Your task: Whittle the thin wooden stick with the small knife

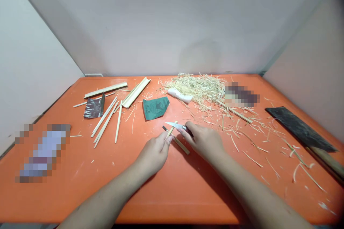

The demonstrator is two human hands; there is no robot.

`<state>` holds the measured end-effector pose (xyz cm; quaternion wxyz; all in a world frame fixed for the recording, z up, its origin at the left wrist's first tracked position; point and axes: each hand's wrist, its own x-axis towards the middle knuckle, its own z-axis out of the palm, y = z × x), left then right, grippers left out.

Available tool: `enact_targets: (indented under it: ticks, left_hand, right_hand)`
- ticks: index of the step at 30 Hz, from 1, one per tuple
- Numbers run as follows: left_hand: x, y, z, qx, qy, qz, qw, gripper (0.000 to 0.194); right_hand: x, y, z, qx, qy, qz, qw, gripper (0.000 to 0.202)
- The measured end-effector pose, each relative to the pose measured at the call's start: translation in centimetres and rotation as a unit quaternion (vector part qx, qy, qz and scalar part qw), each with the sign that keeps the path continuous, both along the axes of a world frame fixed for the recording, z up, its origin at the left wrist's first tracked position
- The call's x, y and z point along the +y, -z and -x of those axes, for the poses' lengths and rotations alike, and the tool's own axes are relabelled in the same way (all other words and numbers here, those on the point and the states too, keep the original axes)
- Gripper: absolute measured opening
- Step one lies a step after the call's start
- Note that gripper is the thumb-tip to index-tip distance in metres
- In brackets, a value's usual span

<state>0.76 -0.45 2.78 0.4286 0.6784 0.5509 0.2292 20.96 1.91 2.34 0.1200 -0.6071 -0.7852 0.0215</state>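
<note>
Left hand (153, 152), fingers curled, pinching a short bamboo stick (171, 131) that points up and away from the fingertips. Right hand (204, 141), closed around the dark handle of a small knife (177, 126), whose pale blade points left and meets the stick near its far end. Both hands rest low over the orange table (172, 193), near its centre. A second, dark-tipped stick (177, 141) lies flat on the table just beneath the hands, running diagonally from far left to near right. Just beyond the hands, a folded green sheet of sandpaper (155, 107). Far left of it, a loose group of split bamboo strips (106, 121) and wider bamboo slats (135, 92), with a dark brown sheet of sandpaper (93, 108) beside them. Far right of centre, a heap of pale shavings (200, 87) with a white cloth (180, 95) at its left edge; scattered slivers trail toward the right. At the right edge, a large dark cleaver (298, 128) with a wooden handle.
</note>
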Motion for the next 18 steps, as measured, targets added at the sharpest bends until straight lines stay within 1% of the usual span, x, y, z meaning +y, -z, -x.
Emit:
enact_targets:
  ticks: [3, 6, 9, 11, 13, 15, 17, 18]
  left_hand:
    - [0.2, -0.3, -0.3, 0.016, -0.002, -0.012, 1.000, 0.031]
    - [0.5, -0.5, -0.4, 0.043, 0.000, -0.025, 0.999, 0.030]
    - [0.6, -1.0, -0.1, 0.051, -0.009, -0.033, 0.998, 0.033]
    - [0.6, -1.5, 0.1, 0.037, -0.016, -0.031, 0.999, 0.035]
    - [0.5, -1.9, 0.3, 0.003, -0.016, -0.026, 1.000, 0.037]
    - [0.4, -2.2, 0.5, -0.048, -0.017, -0.017, 0.999, 0.037]
    - [0.2, -2.3, 0.6, -0.121, -0.021, 0.020, 0.992, 0.036]
    - [0.1, -2.4, 0.6, -0.167, -0.026, 0.056, 0.984, 0.035]
  right_hand:
    - [0.3, 0.0, 0.0, -0.016, 0.009, -0.030, 0.999, 0.055]
    - [0.7, -0.3, 0.3, -0.028, 0.011, -0.040, 0.999, 0.056]
    - [1.1, -1.0, 0.7, -0.047, 0.011, -0.036, 0.998, 0.056]
    - [1.3, -1.8, 0.8, -0.062, 0.017, -0.041, 0.997, 0.058]
    - [1.4, -2.7, 0.6, -0.069, 0.012, -0.053, 0.996, 0.060]
    - [1.4, -3.5, 0.4, -0.068, -0.012, -0.065, 0.995, 0.061]
    - [1.4, -4.4, 0.3, -0.064, -0.041, -0.072, 0.994, 0.060]
    - [1.4, -4.8, 0.2, -0.062, -0.050, -0.071, 0.994, 0.058]
